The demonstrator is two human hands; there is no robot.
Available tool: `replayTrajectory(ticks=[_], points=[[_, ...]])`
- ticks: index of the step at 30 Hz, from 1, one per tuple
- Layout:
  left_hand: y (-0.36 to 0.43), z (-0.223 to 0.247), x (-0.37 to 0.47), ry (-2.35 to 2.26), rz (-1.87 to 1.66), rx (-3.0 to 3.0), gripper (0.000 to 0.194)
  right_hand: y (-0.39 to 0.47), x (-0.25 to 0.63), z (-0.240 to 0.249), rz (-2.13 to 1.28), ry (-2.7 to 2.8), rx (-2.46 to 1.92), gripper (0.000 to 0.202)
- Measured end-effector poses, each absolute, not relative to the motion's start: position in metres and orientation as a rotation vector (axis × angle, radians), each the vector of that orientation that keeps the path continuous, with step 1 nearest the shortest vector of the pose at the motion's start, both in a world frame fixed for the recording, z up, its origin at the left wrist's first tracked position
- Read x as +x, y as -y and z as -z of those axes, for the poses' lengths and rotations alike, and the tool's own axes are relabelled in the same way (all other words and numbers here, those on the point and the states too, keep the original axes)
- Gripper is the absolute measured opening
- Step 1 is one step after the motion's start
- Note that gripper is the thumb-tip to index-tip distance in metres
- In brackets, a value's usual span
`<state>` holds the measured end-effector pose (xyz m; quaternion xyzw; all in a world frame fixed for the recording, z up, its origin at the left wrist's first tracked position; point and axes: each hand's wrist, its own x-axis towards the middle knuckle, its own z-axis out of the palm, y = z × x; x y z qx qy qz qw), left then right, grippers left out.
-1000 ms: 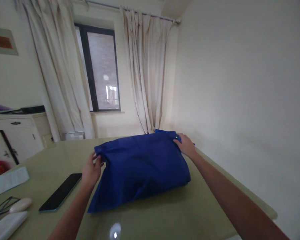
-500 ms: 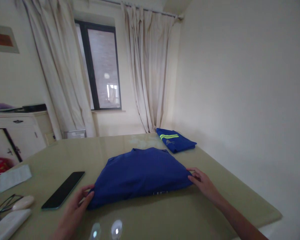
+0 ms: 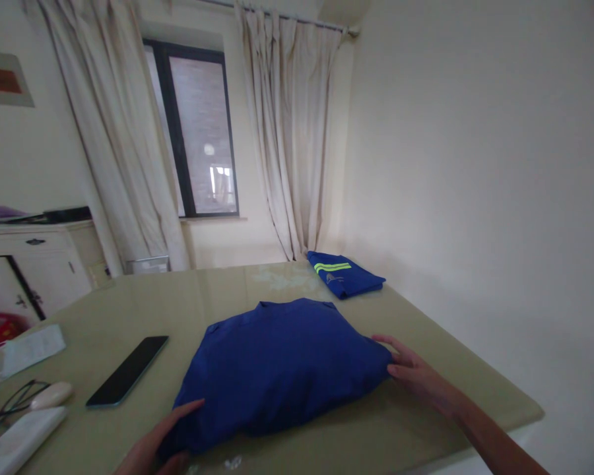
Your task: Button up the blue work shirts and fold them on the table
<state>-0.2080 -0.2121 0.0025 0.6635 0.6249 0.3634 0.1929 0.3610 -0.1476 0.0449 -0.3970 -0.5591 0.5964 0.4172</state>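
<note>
A blue garment, which looks like a folded shirt, lies across the near part of the table, with its neckline side facing the window. My left hand is closed on its near left corner, index finger on top of the cloth and thumb low at the edge. At the opposite side, the fingers of my right hand pinch the right edge. Between the two hands the near edge bulges slightly and sags. Beyond it rests a second folded blue garment with yellow-green stripes.
Left of the garment lie a black phone, a light face mask, glasses, a pale rounded object and a white oblong case. A wall borders the greenish table on the right.
Both hands have drawn the near edge of the garment toward me. My left hand came nearer and lower, my right slightly outward and lower. The striped garment stays put.
</note>
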Motion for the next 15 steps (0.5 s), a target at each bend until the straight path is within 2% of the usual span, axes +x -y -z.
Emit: replayTrajectory(ticks=[2, 7, 12, 15], points=[[0.213, -0.006, -0.209, -1.716, -1.059, 1.769, 0.057, 0.144, 0.359, -0.046, -1.503, 1.390, -0.992, 0.068], [0.211, -0.015, -0.204, -1.677, -1.212, 1.580, 0.069, 0.139, 0.351, -0.042, -1.358, 1.178, -0.892, 0.051], [0.203, -0.018, -0.201, -1.683, -1.252, 1.501, 0.076, 0.143, 0.337, -0.047, -1.361, 1.153, -0.906, 0.060], [0.196, -0.022, -0.201, -1.679, -1.293, 1.506, 0.077, 0.142, 0.329, -0.050, -1.297, 1.323, -0.990, 0.053]])
